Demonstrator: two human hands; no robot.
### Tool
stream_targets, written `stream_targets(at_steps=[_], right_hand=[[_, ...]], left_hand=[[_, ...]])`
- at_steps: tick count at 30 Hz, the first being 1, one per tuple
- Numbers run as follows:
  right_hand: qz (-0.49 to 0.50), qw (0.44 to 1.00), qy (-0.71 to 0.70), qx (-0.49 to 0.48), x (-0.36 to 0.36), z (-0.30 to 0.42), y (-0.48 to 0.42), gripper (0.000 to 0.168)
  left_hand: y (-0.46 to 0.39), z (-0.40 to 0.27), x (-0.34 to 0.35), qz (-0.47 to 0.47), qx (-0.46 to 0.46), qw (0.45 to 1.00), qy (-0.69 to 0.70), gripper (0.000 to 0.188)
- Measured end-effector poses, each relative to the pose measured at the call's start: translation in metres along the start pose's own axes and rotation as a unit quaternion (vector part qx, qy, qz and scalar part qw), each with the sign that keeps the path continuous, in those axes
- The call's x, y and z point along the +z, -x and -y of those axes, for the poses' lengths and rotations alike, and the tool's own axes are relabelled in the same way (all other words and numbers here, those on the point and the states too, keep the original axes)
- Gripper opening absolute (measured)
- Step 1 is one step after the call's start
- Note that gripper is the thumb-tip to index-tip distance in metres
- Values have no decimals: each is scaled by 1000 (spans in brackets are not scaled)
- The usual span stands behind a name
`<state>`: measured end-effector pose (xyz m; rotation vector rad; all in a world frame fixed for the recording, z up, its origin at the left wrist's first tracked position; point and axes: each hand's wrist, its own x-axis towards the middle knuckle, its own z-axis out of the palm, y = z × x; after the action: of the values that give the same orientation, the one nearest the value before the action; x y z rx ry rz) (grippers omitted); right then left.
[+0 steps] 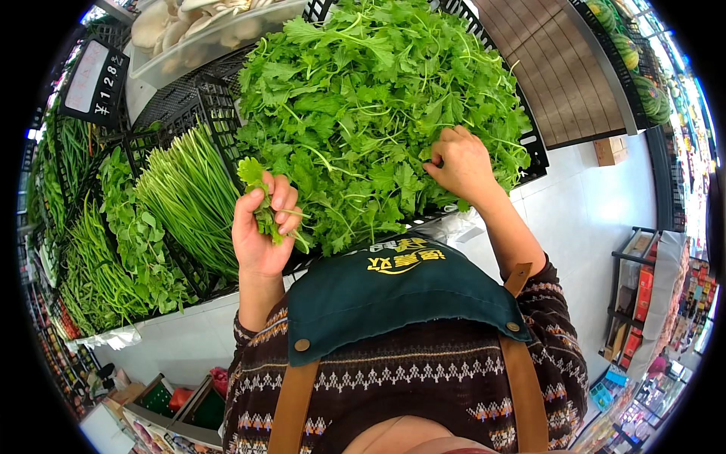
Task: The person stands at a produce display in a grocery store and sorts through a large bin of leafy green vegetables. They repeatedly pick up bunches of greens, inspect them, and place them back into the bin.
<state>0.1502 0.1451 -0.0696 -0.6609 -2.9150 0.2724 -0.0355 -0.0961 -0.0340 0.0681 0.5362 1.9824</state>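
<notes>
A large heap of leafy greens with lobed leaves and pale stems [363, 113] fills the black plastic crate [536, 164] before me. My left hand [265, 227] is raised at the heap's near left edge. Its fingers curl around a few leafy sprigs [262, 214], their thin stems sticking out to the right. My right hand [462, 162] is at the right part of the heap, back of the hand up, fingers bent down among the leaves. Whether a leaf is between its fingertips is hidden.
Left of the heap stand garlic chives or a similar long-stemmed green [187, 193], leafy stems [136, 249] and green chili peppers [102, 249]. Oyster mushrooms [193, 22] fill a clear plastic tub [215, 48] behind. A price sign [95, 82] stands left; a slatted brown display surface [550, 62] lies right.
</notes>
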Motion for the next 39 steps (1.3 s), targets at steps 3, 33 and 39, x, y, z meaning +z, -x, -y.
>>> stream_targets(at_steps=[3, 33, 39], right_hand=[[-74, 997, -14, 17, 3, 6, -4, 14], [-181, 922, -286, 190, -39, -25, 6, 11], [-21, 979, 3, 202, -21, -17, 14, 13]], left_hand=[[0, 1, 2, 5, -9, 1000, -2, 13], [-49, 56, 25, 31, -162, 958, -235, 13], [-48, 58, 26, 24, -185, 959, -212, 16]])
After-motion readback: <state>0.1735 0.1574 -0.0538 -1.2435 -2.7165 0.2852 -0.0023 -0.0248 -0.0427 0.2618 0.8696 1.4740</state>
